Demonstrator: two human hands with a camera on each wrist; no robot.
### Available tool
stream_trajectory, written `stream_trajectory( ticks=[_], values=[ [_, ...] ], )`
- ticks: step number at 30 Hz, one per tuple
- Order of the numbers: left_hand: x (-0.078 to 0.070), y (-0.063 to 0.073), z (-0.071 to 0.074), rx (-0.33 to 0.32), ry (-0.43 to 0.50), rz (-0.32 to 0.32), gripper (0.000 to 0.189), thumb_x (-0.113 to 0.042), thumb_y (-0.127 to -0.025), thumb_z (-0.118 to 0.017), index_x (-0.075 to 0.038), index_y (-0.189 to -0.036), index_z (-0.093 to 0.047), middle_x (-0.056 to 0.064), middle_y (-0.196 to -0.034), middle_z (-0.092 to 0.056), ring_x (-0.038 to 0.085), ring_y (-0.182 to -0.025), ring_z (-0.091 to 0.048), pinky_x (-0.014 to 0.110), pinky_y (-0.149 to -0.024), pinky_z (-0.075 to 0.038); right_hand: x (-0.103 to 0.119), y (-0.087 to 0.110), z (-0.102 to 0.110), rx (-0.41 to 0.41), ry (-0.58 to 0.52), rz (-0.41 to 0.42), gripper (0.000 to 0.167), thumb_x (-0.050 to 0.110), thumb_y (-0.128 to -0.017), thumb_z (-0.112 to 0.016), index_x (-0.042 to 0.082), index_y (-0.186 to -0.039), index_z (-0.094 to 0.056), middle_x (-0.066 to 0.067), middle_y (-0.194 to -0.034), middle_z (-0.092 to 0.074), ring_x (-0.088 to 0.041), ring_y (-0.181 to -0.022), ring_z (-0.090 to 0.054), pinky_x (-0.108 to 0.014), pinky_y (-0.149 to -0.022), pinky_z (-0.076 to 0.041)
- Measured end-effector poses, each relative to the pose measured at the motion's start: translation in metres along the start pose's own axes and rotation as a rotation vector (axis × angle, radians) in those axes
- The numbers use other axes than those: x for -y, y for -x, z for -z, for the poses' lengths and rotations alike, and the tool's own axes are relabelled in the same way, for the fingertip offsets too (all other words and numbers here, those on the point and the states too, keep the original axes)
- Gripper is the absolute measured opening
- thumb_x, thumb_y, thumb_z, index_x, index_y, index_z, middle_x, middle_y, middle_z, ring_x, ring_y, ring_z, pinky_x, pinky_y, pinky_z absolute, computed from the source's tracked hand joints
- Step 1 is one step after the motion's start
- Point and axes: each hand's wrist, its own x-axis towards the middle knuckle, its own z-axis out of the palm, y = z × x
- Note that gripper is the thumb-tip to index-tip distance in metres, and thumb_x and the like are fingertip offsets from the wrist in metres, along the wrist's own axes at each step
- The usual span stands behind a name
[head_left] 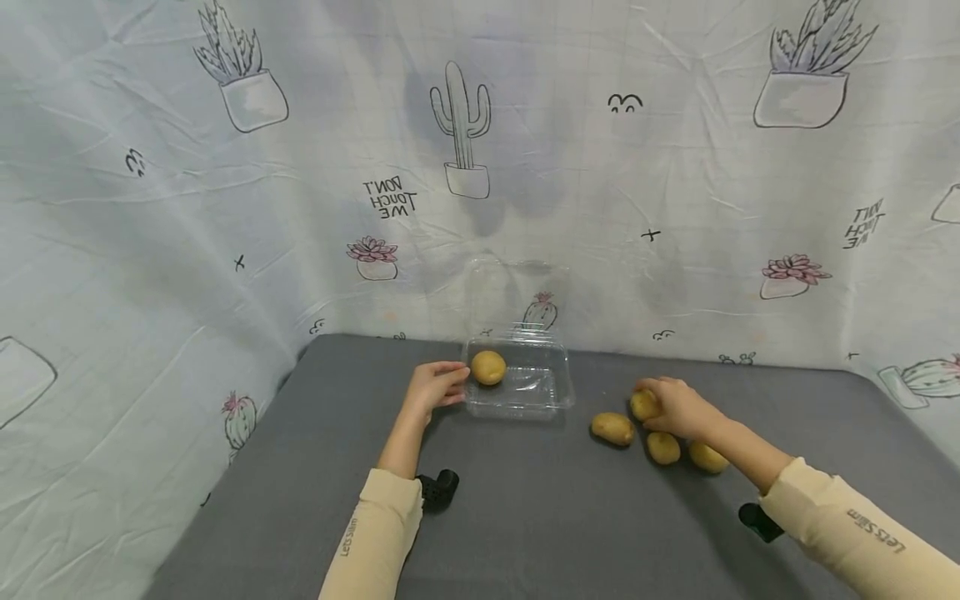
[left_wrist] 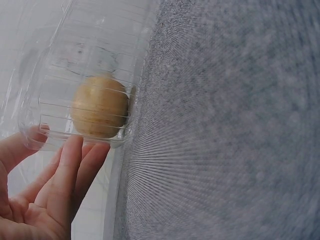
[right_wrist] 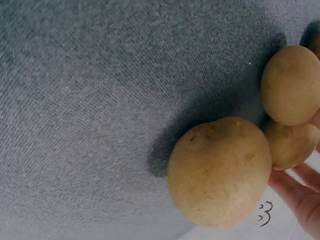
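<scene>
A clear plastic clamshell container (head_left: pixel 525 412) stands at the back of the table with its lid up. One potato (head_left: pixel 488 367) lies inside, at the left end. My left hand (head_left: pixel 435 387) holds that end, thumb at the rim and fingers against the outer wall, as the left wrist view shows beside the potato (left_wrist: pixel 101 107). To the right, my right hand (head_left: pixel 678 408) grips a potato (head_left: pixel 644 405) among others on the table. Around it lie an oblong potato (head_left: pixel 612 428), a rounder potato (head_left: pixel 663 448) and another potato (head_left: pixel 708 457), partly under the wrist.
The grey tabletop (head_left: pixel 540 508) runs back to a patterned cloth (head_left: pixel 585 167) hanging behind and at the sides. Black devices (head_left: pixel 439 490) are strapped at both wrists. A large potato (right_wrist: pixel 220 172) sits close to the right wrist camera.
</scene>
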Motion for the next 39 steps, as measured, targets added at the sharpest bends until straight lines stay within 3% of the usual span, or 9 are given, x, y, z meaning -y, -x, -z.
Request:
stream_trajectory(
  ticks=[5, 8, 17, 23, 28, 39],
  values=[
    [0.001, -0.001, -0.001, 0.004, 0.008, 0.007, 0.032, -0.016, -0.088, -0.064, -0.002, -0.117, -0.062, 0.019, -0.113, -0.062, 0.029, -0.093, -0.065, 0.026, -0.067, -0.058, -0.002, -0.001, -0.001, -0.009, -0.004, 0.037, 0.046, 0.003, -0.069, -0.078, -0.005, -0.111, -0.060, -0.019, -0.095, -0.058, -0.020, -0.073, -0.050, -0.027, -0.053, -0.038],
    [0.000, -0.001, -0.001, 0.003, 0.007, 0.008, 0.031, -0.016, -0.088, -0.064, -0.002, -0.116, -0.063, 0.018, -0.112, -0.062, 0.025, -0.088, -0.066, 0.025, -0.066, -0.058, -0.003, -0.001, -0.001, -0.022, -0.018, 0.048, 0.046, 0.003, -0.069, -0.077, -0.005, -0.111, -0.060, -0.019, -0.095, -0.058, -0.018, -0.073, -0.049, -0.026, -0.053, -0.037],
    [-0.002, 0.000, -0.002, 0.002, 0.006, 0.005, 0.033, -0.016, -0.088, -0.064, -0.001, -0.117, -0.062, 0.019, -0.113, -0.063, 0.029, -0.093, -0.065, 0.025, -0.066, -0.058, 0.001, -0.004, 0.003, -0.153, -0.031, 0.089, 0.047, 0.007, -0.068, -0.081, -0.002, -0.109, -0.061, -0.017, -0.098, -0.059, -0.023, -0.078, -0.055, -0.031, -0.058, -0.046],
    [-0.001, -0.001, -0.001, 0.009, 0.017, 0.005, 0.033, -0.015, -0.088, -0.064, -0.001, -0.117, -0.062, 0.019, -0.112, -0.063, 0.030, -0.093, -0.065, 0.025, -0.066, -0.058, 0.016, -0.006, 0.017, -0.199, -0.078, 0.082, 0.049, 0.008, -0.069, -0.080, -0.001, -0.113, -0.060, -0.022, -0.108, -0.059, -0.031, -0.088, -0.057, -0.036, -0.063, -0.050],
    [-0.002, -0.001, 0.000, 0.015, 0.003, 0.003, 0.033, -0.016, -0.088, -0.064, -0.002, -0.118, -0.062, 0.019, -0.113, -0.062, 0.027, -0.090, -0.066, 0.026, -0.067, -0.058, 0.031, -0.012, 0.024, -0.208, -0.077, 0.100, 0.048, 0.008, -0.069, -0.080, 0.000, -0.113, -0.061, -0.017, -0.106, -0.061, -0.027, -0.086, -0.058, -0.034, -0.063, -0.050],
    [-0.003, 0.000, 0.000, 0.020, -0.014, -0.003, 0.034, -0.018, -0.088, -0.064, -0.002, -0.119, -0.061, 0.019, -0.115, -0.062, 0.026, -0.094, -0.065, 0.027, -0.070, -0.058, 0.075, -0.054, 0.028, -0.204, -0.125, 0.127, 0.051, 0.007, -0.069, -0.080, 0.001, -0.116, -0.061, -0.018, -0.108, -0.061, -0.031, -0.092, -0.059, -0.039, -0.069, -0.055]
  ],
)
